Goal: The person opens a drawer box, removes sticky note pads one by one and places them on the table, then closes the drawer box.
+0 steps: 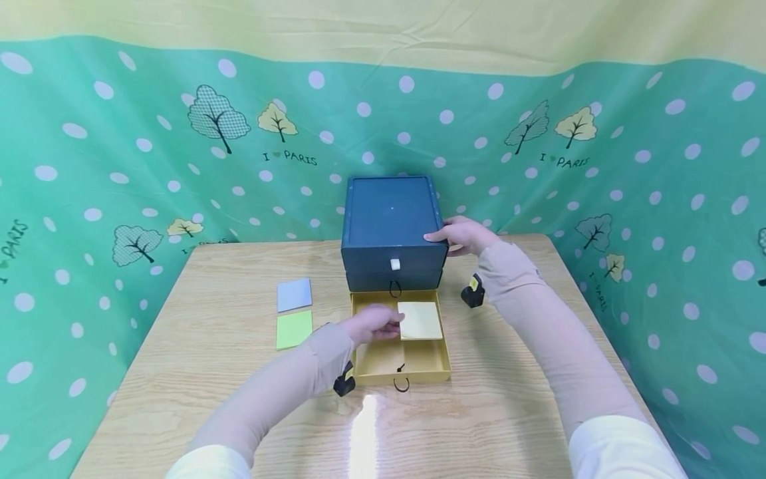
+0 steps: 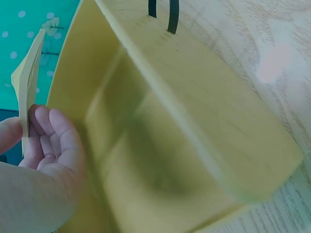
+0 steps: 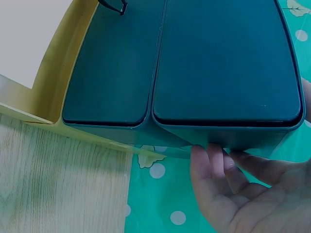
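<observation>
My left hand (image 1: 376,323) pinches a pad of pale yellow sticky notes (image 1: 421,320) by its left edge, thumb on one face and fingers on the other. In the head view the pad is over the pulled-out yellow bottom drawer (image 1: 374,362); the left wrist view shows the pad (image 2: 30,77) on edge above the drawer wall. My right hand (image 1: 465,234) rests against the right side of the dark blue drawer box (image 1: 391,213), thumb on its top. In the right wrist view its fingers touch the box's side (image 3: 223,138).
On the table (image 1: 239,372), left of the drawer, lie a blue sticky-note pad (image 1: 294,295) and a green one (image 1: 294,329). The upper drawer has a white knob (image 1: 395,264); the yellow drawer has a black loop (image 1: 401,385). A polka-dot curtain (image 1: 407,120) stands behind.
</observation>
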Motion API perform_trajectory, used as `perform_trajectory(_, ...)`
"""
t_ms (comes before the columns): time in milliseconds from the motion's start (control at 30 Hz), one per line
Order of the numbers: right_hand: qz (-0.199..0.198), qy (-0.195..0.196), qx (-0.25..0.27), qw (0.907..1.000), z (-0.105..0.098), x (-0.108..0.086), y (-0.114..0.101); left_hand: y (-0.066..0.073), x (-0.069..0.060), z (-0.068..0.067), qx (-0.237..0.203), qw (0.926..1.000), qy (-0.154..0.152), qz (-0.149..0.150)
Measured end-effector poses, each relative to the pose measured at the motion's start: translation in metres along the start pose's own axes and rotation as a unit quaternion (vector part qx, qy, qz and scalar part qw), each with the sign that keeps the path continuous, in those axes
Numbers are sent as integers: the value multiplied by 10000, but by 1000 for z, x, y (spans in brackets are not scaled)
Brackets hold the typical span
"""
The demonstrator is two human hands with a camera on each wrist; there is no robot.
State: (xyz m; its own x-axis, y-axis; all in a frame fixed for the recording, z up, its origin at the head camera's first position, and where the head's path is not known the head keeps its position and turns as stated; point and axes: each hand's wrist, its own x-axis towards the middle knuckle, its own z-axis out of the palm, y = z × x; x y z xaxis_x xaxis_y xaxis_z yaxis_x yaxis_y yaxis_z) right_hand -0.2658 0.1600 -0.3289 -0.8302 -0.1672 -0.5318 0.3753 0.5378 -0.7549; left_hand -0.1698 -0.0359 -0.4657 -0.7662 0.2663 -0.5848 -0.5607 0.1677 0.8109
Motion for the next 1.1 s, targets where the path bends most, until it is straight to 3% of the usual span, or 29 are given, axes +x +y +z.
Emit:
perform_trajectory(600, -24, 28, 16, 10000, 0, 1, 2, -2, -7, -14, -321, 9995, 18, 27)
perform_trajectory(1100, 6, 57, 77, 10000, 0, 3, 2, -1, -12, -31, -531, 9982, -254, 68)
